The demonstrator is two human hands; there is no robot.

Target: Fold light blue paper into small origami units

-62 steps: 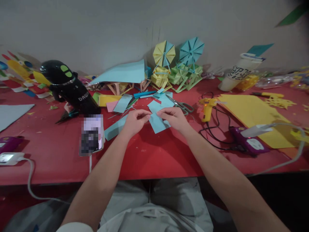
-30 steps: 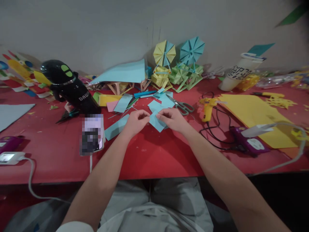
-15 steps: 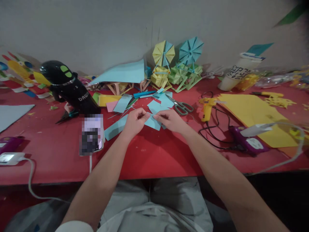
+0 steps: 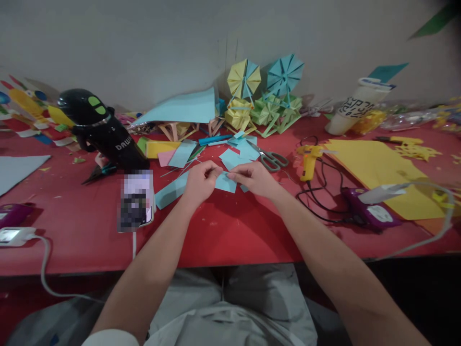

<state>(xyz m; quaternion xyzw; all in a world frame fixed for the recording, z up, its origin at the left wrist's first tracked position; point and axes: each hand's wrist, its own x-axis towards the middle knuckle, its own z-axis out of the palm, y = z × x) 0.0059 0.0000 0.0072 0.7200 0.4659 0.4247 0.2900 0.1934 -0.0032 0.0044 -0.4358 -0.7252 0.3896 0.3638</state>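
Between my two hands is a small piece of light blue paper [image 4: 226, 183], pinched along its upper edge. My left hand [image 4: 201, 180] grips its left end between thumb and forefinger. The right end is in the closed fingertips of my right hand [image 4: 253, 179]. Just beyond lie more blue paper pieces [image 4: 236, 158], and scissors [image 4: 272, 160] with dark handles rest beside them, past my right hand. A longer blue paper strip [image 4: 172, 190] lies on the table, partly behind my left hand.
A phone [image 4: 136, 202] and a black bottle [image 4: 111, 132] stand at the left. Folded paper models [image 4: 276, 113] line the wall. To the right are a yellow glue gun [image 4: 309, 161] with its cord, yellow paper sheets [image 4: 382, 168], a purple power strip [image 4: 372, 214] and a white cup [image 4: 355, 108].
Both hands keep their pinch on the blue paper. The paper and my left hand have shifted very slightly left.
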